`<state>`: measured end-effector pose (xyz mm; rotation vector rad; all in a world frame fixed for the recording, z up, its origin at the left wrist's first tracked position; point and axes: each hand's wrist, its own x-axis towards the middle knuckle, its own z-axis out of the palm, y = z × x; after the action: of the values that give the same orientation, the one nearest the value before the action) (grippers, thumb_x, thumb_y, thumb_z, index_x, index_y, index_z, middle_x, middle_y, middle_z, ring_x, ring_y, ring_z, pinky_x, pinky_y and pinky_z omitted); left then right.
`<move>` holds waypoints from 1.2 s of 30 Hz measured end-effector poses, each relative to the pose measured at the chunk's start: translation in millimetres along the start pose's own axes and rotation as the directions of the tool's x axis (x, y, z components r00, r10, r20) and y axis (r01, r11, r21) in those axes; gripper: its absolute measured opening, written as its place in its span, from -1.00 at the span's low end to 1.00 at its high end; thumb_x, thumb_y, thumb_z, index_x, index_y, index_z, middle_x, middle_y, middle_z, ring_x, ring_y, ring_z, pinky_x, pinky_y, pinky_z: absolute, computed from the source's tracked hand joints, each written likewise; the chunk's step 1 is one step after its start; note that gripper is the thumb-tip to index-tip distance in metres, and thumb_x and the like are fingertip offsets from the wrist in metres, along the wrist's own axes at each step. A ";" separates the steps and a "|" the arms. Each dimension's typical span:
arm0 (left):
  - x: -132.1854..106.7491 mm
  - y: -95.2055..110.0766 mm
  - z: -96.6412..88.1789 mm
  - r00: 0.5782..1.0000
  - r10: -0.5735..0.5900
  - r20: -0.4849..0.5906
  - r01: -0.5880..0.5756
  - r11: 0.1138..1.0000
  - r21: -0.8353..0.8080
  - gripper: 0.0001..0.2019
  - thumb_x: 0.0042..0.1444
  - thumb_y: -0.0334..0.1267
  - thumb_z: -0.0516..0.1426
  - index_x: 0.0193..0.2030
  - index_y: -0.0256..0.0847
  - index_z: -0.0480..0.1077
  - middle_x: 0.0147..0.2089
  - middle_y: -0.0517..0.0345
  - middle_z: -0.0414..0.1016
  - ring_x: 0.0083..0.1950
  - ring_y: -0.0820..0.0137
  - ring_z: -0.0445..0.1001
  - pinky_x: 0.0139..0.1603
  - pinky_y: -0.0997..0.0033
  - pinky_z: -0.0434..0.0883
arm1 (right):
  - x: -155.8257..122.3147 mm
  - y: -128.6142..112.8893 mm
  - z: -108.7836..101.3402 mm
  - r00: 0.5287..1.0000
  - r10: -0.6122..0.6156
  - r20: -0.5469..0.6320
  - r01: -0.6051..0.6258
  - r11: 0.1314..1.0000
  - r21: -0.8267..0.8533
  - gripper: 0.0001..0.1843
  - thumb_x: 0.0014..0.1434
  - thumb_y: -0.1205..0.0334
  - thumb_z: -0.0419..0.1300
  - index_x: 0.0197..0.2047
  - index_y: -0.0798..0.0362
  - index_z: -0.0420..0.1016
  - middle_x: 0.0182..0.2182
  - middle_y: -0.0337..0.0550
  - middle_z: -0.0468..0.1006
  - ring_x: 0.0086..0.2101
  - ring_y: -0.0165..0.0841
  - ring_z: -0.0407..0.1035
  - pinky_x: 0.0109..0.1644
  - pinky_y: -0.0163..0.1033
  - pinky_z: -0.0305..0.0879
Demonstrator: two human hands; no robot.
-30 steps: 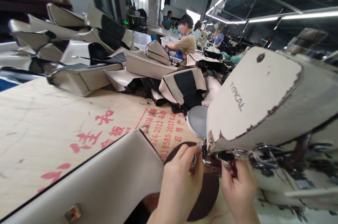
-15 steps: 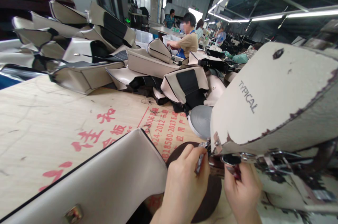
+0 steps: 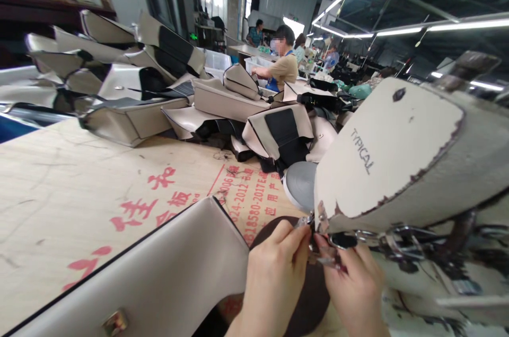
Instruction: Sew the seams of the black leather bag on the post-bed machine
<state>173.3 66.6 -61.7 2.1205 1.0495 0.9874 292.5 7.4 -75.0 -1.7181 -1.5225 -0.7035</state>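
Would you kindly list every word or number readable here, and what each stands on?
"TYPICAL": on the sewing machine.
"24-2012": in red on the wooden tabletop.
"18580-2017": same tabletop.
"和": same tabletop.
"板": same tabletop.
Its remaining red writing is partly covered, cut off or too blurred to read surely.

2 hands show, both without gloves. The left hand (image 3: 278,262) has a smooth, broad back, softly rounded knuckles and slim fingers (image 3: 280,231), their tips partly hidden. Its wrist is narrow and uncovered, and the left forearm (image 3: 258,316), also uncovered, widens a little below it. The right hand (image 3: 357,280) is similarly slim, with a smooth back and an uncovered wrist; its nails are too blurred to make out.
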 end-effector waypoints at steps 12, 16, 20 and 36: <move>2.2 2.3 -3.2 0.999 0.017 0.048 -0.020 0.998 0.065 -0.76 0.19 -0.31 -0.03 -0.24 -0.15 0.47 -0.39 0.17 0.42 -0.42 0.50 0.43 -0.40 0.61 0.36 | -5.1 2.2 0.3 0.995 0.101 0.013 -0.101 0.994 -0.047 -0.70 0.20 0.15 0.07 -0.38 0.14 0.53 -0.54 -0.03 0.50 -0.53 -0.34 0.38 -0.42 -0.31 0.27; 1.9 2.2 -2.9 0.999 0.030 0.039 -0.033 0.996 0.084 -0.75 0.19 -0.32 -0.03 -0.21 -0.15 0.47 -0.42 0.18 0.41 -0.44 0.51 0.43 -0.43 0.63 0.35 | -2.3 3.4 -1.3 0.993 0.094 0.067 -0.090 0.994 -0.067 -0.67 0.20 0.12 0.06 -0.41 0.13 0.53 -0.53 -0.03 0.51 -0.48 -0.32 0.40 -0.35 -0.30 0.29; 1.6 1.0 -1.6 0.999 0.034 0.031 -0.037 0.995 0.097 -0.76 0.19 -0.31 -0.03 -0.17 -0.14 0.47 -0.40 0.18 0.43 -0.43 0.50 0.43 -0.41 0.62 0.36 | 4.9 -1.1 -2.5 0.993 0.078 0.093 -0.071 0.994 -0.078 -0.68 0.21 0.12 0.06 -0.41 0.11 0.54 -0.54 -0.05 0.51 -0.39 -0.27 0.42 -0.27 -0.27 0.28; -4.7 2.4 1.1 1.000 0.016 0.020 -0.018 0.997 0.071 -0.75 0.19 -0.30 -0.03 -0.20 -0.17 0.48 -0.40 0.15 0.41 -0.43 0.50 0.42 -0.42 0.62 0.36 | 6.7 0.4 -4.5 0.993 0.093 0.076 -0.075 0.976 -0.206 -0.62 0.16 0.00 0.06 -0.48 0.05 0.53 -0.64 -0.13 0.46 -0.62 -0.33 0.33 -0.51 -0.30 0.12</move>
<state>173.2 61.2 -62.3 2.1953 1.0734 0.9487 294.2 7.7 -67.1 -1.9760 -1.4667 -0.7722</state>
